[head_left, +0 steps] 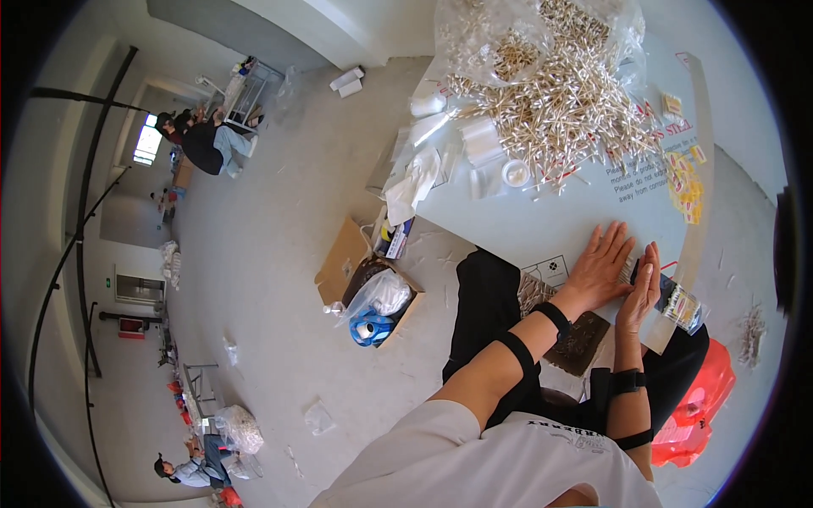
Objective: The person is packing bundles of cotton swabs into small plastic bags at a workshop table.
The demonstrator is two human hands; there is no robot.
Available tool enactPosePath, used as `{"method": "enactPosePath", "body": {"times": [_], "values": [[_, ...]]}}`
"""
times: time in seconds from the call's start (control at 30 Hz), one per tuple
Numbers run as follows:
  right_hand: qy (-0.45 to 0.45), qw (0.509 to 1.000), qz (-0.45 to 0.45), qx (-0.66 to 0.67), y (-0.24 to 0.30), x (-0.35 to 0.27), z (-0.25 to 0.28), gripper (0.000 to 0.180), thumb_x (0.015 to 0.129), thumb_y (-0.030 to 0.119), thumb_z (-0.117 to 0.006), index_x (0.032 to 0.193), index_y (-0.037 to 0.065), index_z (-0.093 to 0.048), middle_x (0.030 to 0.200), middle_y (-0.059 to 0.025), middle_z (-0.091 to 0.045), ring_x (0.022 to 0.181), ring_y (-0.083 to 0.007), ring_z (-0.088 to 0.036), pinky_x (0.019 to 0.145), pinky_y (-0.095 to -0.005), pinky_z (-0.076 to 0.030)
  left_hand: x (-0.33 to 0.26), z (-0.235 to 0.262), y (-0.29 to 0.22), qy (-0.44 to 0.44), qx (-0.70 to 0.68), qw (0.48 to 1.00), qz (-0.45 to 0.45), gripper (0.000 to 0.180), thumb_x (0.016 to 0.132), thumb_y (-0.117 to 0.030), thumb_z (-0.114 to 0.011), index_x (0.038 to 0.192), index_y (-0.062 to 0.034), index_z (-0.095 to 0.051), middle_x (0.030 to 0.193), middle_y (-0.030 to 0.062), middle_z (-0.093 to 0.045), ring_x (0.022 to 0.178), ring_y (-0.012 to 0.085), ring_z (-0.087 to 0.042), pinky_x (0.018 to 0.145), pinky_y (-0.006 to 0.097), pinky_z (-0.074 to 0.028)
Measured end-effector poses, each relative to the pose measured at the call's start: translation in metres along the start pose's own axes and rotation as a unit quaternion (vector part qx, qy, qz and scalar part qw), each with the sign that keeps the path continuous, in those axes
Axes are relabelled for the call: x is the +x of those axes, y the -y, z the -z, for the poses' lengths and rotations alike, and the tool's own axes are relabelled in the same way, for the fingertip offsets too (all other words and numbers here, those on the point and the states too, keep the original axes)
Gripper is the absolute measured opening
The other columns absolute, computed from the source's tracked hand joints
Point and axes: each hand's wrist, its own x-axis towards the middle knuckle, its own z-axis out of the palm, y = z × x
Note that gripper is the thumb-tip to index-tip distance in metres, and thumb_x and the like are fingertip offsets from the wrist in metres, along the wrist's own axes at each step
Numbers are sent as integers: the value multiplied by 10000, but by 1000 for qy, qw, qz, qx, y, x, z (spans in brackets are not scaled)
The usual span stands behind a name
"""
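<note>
On the grey-white tabletop, my left hand lies palm down with its fingers stretched out. My right hand stands on edge close beside it, fingers straight and together. A small pale, striped bunch shows in the narrow gap between them; it looks like cotton swabs, partly hidden by the hands. Right of my right hand lies a small clear packet with a yellowish print, by the table's edge. Beyond my hands spreads a large heap of loose cotton swabs, partly under clear plastic bags.
Small yellow packets lie at the table's right. Rolls of clear film and a white round tub stand left of the heap. An open cardboard box sits on the floor at left; a red plastic stool is at right. Other people work far left.
</note>
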Motion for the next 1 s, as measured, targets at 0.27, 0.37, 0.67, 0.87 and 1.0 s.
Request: {"method": "enactPosePath", "body": {"times": [0.27,0.37,0.67,0.87,1.0], "values": [[-18,999,4,42,-17,-3,3,436,1047,247,-414,1349,-56,-495,1471,-138,-433,1333,-206,-426,1119,-328,-332,-7,0,1,7,9,1000,20,899,842,-571,-553,1461,38,-320,1557,217,-234,1482,329,-111,1203,494,-17],[-16,999,6,41,-15,-6,-1,425,1046,238,-413,1342,-53,-503,1468,-139,-435,1329,-206,-429,1117,-326,-334,-6,2,-9,-24,7,1000,11,879,837,-545,-582,1446,41,-339,1557,212,-232,1481,329,-117,1197,506,-49],[19,209,328,-921,-56,6,28,379,1033,198,-449,1319,-41,-520,1447,-147,-461,1317,-228,-442,1097,-329,-343,-3,2,25,-223,-234,943,79,520,984,-178,-494,1445,13,-348,1483,222,-360,1379,364,-346,1148,424,-262],[41,181,341,-922,-57,14,25,392,1045,208,-432,1340,-40,-504,1485,-123,-404,1339,-190,-403,1121,-309,-324,9,0,22,-192,-498,834,143,543,1039,-362,-412,1442,-2,-366,1461,157,-386,1350,264,-386,1129,392,-304],[40,176,328,-927,-61,16,23,377,1035,226,-456,1325,-7,-517,1447,-171,-443,1351,-267,-406,1119,-347,-305,11,-2,9,-172,-502,835,142,540,1042,-364,-393,1419,23,-399,1429,167,-438,1317,270,-433,1129,408,-305]]}}
